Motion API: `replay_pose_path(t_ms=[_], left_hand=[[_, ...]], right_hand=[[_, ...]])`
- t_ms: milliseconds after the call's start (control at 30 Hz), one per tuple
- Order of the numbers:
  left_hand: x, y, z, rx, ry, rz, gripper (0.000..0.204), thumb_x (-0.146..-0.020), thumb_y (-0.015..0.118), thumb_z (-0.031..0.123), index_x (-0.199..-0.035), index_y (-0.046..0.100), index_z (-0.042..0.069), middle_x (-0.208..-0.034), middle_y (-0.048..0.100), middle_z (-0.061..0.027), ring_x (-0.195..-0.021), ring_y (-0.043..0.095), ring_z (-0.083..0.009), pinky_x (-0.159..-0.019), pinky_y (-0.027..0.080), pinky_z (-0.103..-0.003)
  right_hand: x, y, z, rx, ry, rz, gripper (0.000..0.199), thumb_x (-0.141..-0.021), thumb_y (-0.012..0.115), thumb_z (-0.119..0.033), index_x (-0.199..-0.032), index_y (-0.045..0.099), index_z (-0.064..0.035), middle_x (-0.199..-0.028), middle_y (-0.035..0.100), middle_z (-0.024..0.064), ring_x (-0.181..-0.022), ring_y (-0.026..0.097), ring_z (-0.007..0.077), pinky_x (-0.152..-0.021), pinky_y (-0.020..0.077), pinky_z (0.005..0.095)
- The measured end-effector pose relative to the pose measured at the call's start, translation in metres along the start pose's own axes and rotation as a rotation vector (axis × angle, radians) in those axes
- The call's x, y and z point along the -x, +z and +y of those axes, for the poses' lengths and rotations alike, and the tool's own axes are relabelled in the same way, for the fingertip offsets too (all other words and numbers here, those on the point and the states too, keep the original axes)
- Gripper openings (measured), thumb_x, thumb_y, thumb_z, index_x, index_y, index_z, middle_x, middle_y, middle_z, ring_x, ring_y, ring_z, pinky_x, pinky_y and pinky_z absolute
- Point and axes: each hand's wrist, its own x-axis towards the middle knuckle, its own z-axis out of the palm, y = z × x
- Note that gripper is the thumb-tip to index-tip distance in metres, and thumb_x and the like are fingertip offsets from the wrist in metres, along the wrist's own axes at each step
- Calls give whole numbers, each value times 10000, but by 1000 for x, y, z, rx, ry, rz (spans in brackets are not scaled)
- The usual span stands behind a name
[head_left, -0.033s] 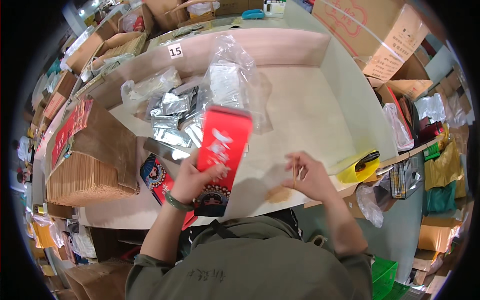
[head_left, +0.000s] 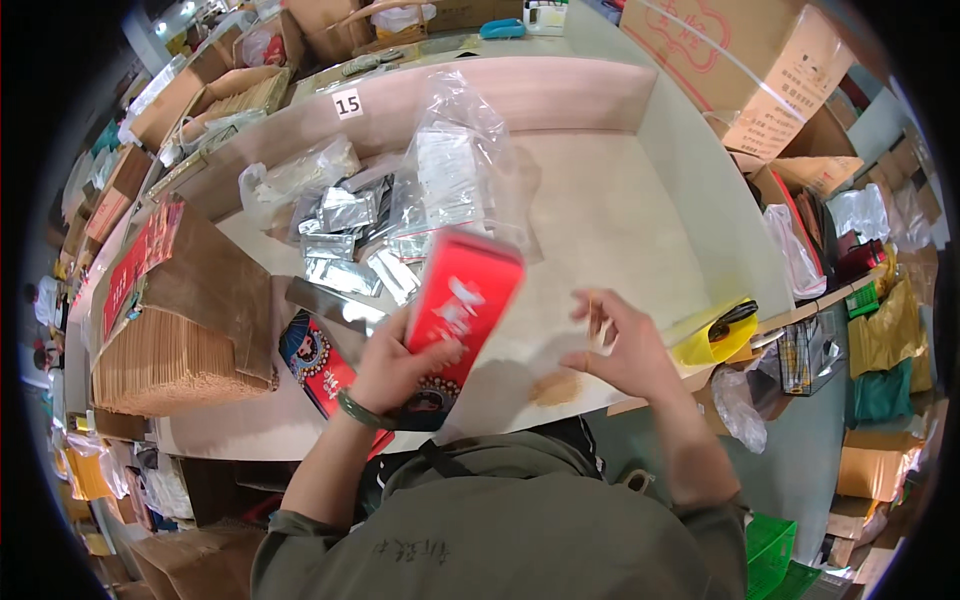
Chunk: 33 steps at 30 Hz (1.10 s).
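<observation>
My left hand (head_left: 395,370) grips a long red carton (head_left: 462,298) by its lower half, holding it tilted above the pale table (head_left: 620,210); the carton's top is blurred. A green bangle circles that wrist. My right hand (head_left: 622,345) hovers to the right of the carton, apart from it, fingers spread with nothing clearly in them. Just behind the carton lie several silver foil packets (head_left: 340,250) and clear plastic bags (head_left: 450,170). A second red patterned carton (head_left: 318,362) lies flat on the table by my left hand.
A tall stack of brown flat paper sheets (head_left: 180,345) fills the table's left end. A yellow object (head_left: 708,335) sits at the right edge. A white number card (head_left: 347,103) stands on the back wall. Cardboard boxes (head_left: 760,70) and bagged goods surround the table.
The red carton has tipped slightly to the right and is blurred by motion. My right hand has opened its fingers a little and stays in about the same place.
</observation>
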Motion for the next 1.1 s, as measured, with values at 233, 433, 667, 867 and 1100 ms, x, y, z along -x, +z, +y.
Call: replay_pose_path(t_ms=[233, 433, 667, 867, 1100], left_hand=[[12, 45, -19, -686, 273, -61, 329, -727, 758, 276, -907, 599, 52, -762, 609, -110, -680, 593, -323, -599, 471, -355], [16, 46, -19, -814, 365, -39, 320, -736, 748, 247, -963, 590, 87, -771, 611, -107, -691, 607, -309, -604, 481, -373], [9, 53, 3, -760, 733, -73, 454, -767, 707, 180, -1164, 508, 88, -887, 591, -133, -701, 607, -311, -591, 500, -376], [6, 56, 20, -881, 646, -216, 476, -785, 681, 148, -1200, 465, 62, -874, 588, -131, -699, 606, -322, -578, 494, -384], [11, 64, 13, -671, 500, -31, 421, -748, 721, 102, -1117, 524, 52, -830, 620, -142, -702, 613, -324, -597, 499, -359]], right_hand=[[-25, -13, -59, 592, -522, -144, 574, -626, 781, -234, -1124, 548, -69, -1057, 595, 123, -926, 574, 288, -785, 480, 381], [-26, -9, -48, 503, -378, -292, 318, -678, 731, -171, -910, 542, -62, -834, 577, 100, -767, 598, 299, -649, 484, 373], [-26, -7, -56, 433, -430, -297, 288, -683, 697, -129, -906, 531, -54, -831, 582, 106, -766, 602, 303, -648, 488, 382], [-22, -2, -60, 454, -444, -235, 334, -682, 681, -117, -967, 527, -35, -831, 598, 104, -764, 615, 290, -641, 499, 383], [-22, -1, -55, 521, -417, -215, 532, -675, 728, -189, -1137, 532, -11, -891, 631, 127, -808, 624, 298, -665, 507, 383]])
